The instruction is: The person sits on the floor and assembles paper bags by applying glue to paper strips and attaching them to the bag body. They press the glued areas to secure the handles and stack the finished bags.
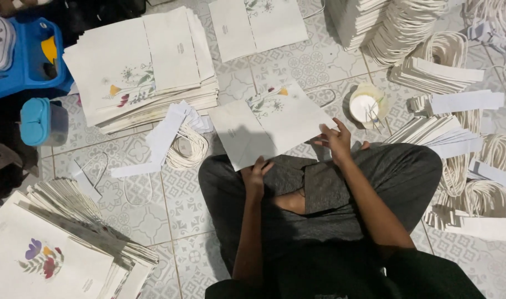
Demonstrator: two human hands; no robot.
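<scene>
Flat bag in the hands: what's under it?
Under the flat paper bag lies patterned floor tile, with its near edge over the person's knee. Left hand and right hand grip it; anything beneath its middle is covered.

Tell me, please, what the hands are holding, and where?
Both hands, left and right, hold a flat white flower-printed paper bag by its near edge.
</scene>
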